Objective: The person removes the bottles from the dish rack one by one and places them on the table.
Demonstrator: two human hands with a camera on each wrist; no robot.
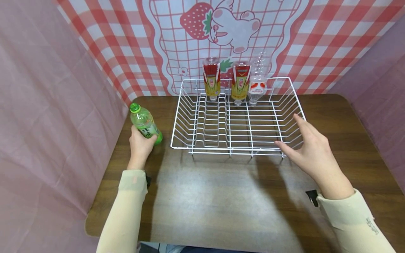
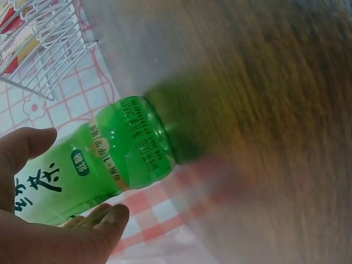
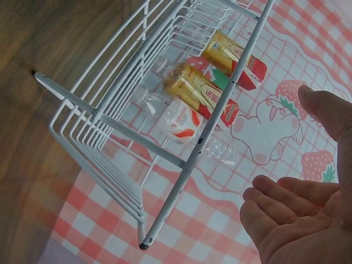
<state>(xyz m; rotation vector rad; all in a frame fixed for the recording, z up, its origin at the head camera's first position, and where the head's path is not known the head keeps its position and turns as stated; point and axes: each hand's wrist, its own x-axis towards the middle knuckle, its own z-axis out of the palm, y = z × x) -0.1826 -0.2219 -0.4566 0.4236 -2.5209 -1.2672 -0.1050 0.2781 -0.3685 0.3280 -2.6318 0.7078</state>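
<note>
My left hand grips a green tea bottle around its label, left of the white wire dish rack. Its green cap points up and away, and in the left wrist view the bottle's base is close over the tabletop. My right hand is at the rack's front right corner, fingers and thumb spread apart with nothing between them. Inside the rack's back, two bottles with red and yellow labels, the left one and the middle one, stand neck down beside a clear bottle.
The rack sits on a brown wooden table against a red-checked backdrop with strawberry drawings. Pink curtains hang at both sides. A row of wire plate dividers runs along the rack's left part.
</note>
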